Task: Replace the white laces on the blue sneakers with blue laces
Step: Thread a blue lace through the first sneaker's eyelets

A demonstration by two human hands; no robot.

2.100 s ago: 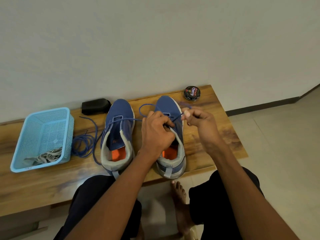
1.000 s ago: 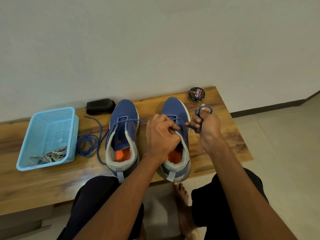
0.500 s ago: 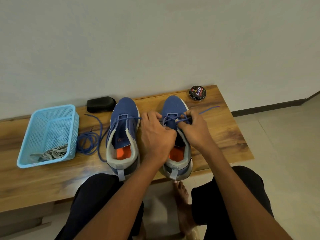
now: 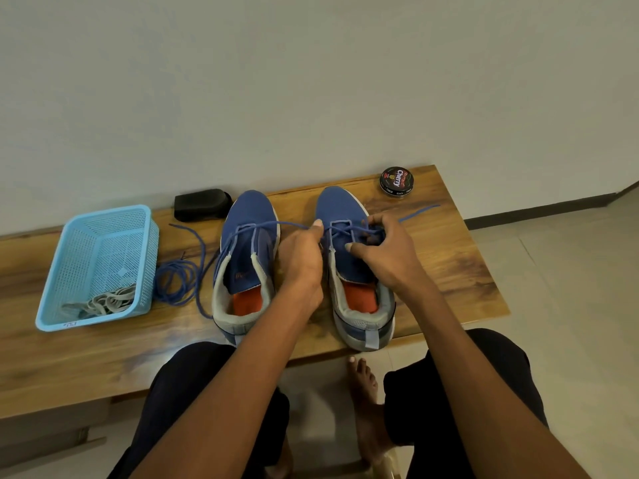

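Both hands pinch blue lace [image 4: 358,231] over right sneaker [image 4: 349,257]: left hand [image 4: 302,259] left side, right hand [image 4: 387,252] right.

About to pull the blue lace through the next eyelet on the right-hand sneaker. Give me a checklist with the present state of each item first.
1. Left hand pinches the blue lace: ok.
2. Right hand grips the lace at the eyelets of the right sneaker: ok.
3. Free end of the lace lies untangled toward the polish tin: ok.
4. Lace crosses evenly through the lowest eyelets: cannot tell, fingers cover them.
5. White laces out of the way in the blue basket: ok.
6. Left sneaker fully laced: not ok, its lace trails loose on the bench.
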